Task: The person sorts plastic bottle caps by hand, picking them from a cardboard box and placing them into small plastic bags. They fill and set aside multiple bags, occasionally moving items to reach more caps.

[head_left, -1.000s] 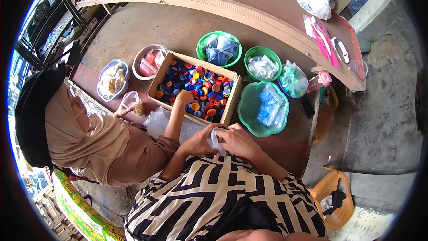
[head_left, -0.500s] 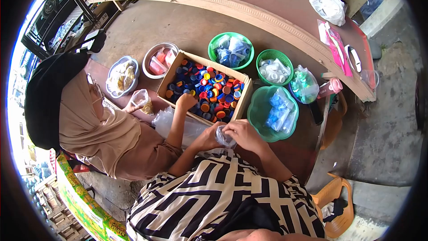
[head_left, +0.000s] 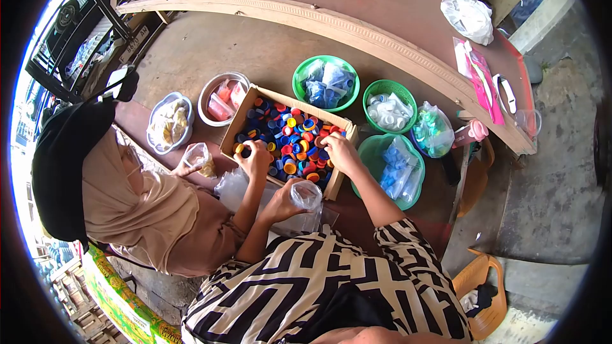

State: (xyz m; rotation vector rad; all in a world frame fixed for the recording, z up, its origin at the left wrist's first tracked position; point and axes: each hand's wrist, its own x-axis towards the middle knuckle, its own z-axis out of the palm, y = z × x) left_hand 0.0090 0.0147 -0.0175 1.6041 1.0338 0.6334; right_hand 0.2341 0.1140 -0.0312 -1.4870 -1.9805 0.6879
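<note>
My left hand (head_left: 278, 206) grips a clear plastic bag (head_left: 307, 196) just in front of the cardboard box (head_left: 349, 129), its round mouth held wide and facing up. Inside the box lies a heap of bottle caps (head_left: 290, 167) in blue, red, orange and yellow. My right hand (head_left: 343, 154) is at the box's right side, fingers curled down among the caps. Its fingertips are partly hidden, so what they hold does not show. More clear plastic (head_left: 234, 185) lies left of my left hand.
At left, a co-worker's hand (head_left: 255, 159) is in the box; the other holds a bag of yellowish caps (head_left: 203, 160). Bagged caps fill several containers around it: a green basin (head_left: 417, 194), green baskets (head_left: 358, 97), a pale bowl (head_left: 152, 137). A wooden rail (head_left: 306, 16) crosses behind.
My right hand has left the bag's mouth and moved up into the caps. My left hand has shifted slightly left with the bag, now opened. The co-worker's hand is lower in the box.
</note>
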